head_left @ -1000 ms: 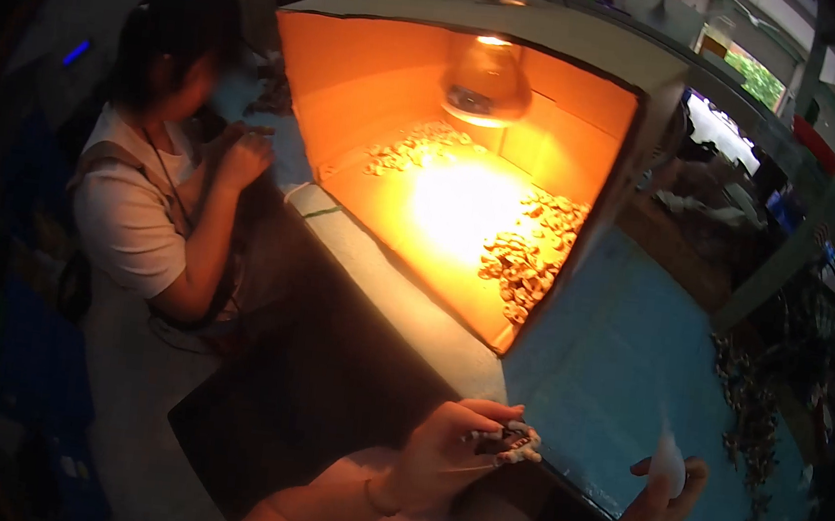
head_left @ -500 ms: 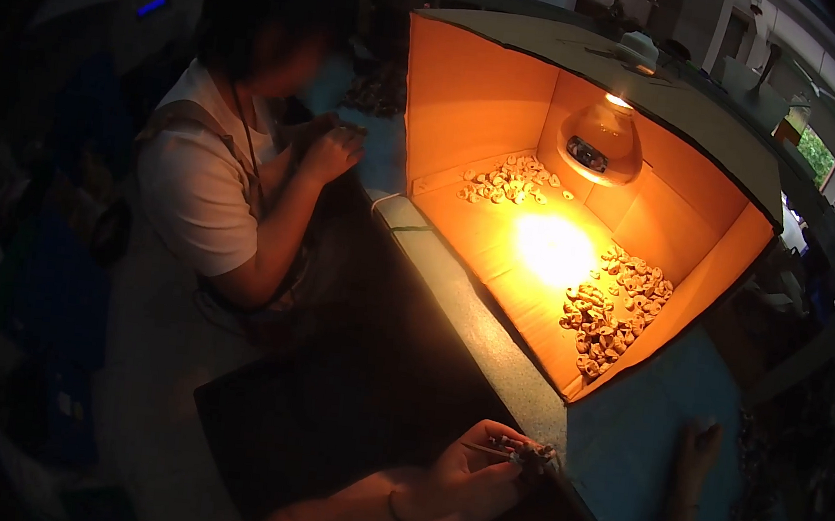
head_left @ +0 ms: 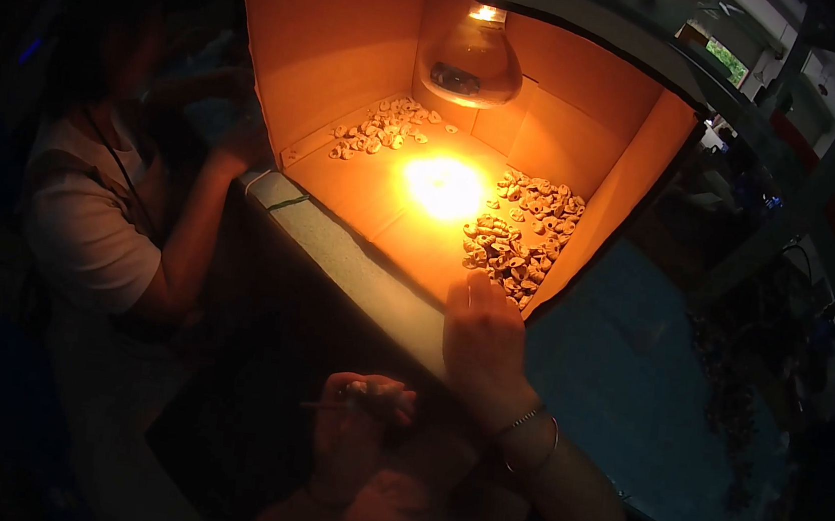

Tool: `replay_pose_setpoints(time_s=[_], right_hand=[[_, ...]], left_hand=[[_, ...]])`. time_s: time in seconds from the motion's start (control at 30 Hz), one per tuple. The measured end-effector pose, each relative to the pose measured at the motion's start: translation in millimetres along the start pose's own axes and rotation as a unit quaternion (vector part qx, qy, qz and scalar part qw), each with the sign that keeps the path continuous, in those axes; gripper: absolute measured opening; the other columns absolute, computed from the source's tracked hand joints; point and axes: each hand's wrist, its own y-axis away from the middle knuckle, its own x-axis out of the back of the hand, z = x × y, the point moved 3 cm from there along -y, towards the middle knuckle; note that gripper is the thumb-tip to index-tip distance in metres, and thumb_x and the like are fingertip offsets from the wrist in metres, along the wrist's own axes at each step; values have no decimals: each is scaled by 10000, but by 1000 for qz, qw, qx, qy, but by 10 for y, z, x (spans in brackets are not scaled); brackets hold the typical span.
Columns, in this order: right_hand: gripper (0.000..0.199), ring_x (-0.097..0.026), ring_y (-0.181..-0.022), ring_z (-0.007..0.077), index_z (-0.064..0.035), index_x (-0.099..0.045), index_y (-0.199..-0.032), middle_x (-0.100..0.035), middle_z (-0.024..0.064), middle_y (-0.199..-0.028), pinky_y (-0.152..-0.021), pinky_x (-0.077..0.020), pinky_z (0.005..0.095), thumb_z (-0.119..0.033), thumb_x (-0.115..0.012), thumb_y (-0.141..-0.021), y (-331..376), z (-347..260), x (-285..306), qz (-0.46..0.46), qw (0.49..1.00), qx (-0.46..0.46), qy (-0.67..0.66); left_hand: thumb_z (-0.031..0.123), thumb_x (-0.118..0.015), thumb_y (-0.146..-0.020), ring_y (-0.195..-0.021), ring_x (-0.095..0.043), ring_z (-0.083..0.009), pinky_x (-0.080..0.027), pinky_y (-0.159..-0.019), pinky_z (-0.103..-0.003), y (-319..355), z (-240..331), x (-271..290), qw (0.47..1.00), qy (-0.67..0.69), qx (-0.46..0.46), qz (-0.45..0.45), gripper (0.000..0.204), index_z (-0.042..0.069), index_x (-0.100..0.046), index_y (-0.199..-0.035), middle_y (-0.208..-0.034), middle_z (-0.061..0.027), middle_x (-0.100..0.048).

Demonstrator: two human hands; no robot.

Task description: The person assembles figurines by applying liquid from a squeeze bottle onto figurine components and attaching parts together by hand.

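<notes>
While the right hand (head_left: pixel 482 342) lies flat and open at the front edge of the lit cardboard box (head_left: pixel 356 64), its fingertips just beside the near pile of pale nuts (head_left: pixel 520 235), the left hand (head_left: pixel 356 425) is curled shut around a thin metal tool (head_left: pixel 323 405) low over the dark lap. A second pile of nuts (head_left: pixel 385 127) lies toward the box's back left corner, under the glowing lamp (head_left: pixel 472 60). Another person (head_left: pixel 92 199) sits at the table's left edge.
</notes>
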Motion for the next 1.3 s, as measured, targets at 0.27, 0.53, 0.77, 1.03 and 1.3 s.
replay_pose_setpoints(time_s=[0.27,0.53,0.77,1.03,1.3], right_hand=[[110,-573,-738,207,-93,-607,-746,-547,64,-804,-587,-475,302,-155,-520,-774,-478,219,-850,7,977,-132,168],[122,-555,-697,219,-86,-472,-755,-513,86,-749,-572,-439,315,-40,-561,-685,-191,19,-324,65,994,25,-86],[26,-530,-627,191,-101,-494,-762,-522,59,-678,-587,-405,319,-114,-512,-749,-248,120,-600,72,997,-1,16],[54,-533,-627,204,-89,-515,-721,-529,58,-673,-600,-410,331,-117,-493,-761,-377,258,-743,103,989,-28,102],[67,-584,-663,250,-42,-555,-830,-570,105,-728,-622,-477,356,-14,-599,-788,153,25,182,167,930,38,-324]], left_hand=[[270,-565,-872,-974,-562,-295,-512,-744,-343,42,157,118,999,-39,2,-7,385,66,-428,-1168,-1108,-181,-518],[225,-557,-886,-990,-576,-312,-518,-757,-341,-73,66,78,998,7,50,-33,358,70,-429,-1181,-1099,-168,-545],[197,-557,-895,-1031,-573,-326,-511,-801,-368,-57,-199,-42,993,-8,115,-38,348,65,-420,-1187,-1172,-179,-527],[202,-553,-896,-1051,-568,-309,-499,-824,-378,-61,-179,2,992,-18,121,-38,360,36,-412,-1183,-1166,-179,-536],[224,-559,-894,-1040,-576,-317,-500,-808,-385,-40,-126,36,991,20,123,-46,361,63,-418,-1185,-1191,-176,-525]])
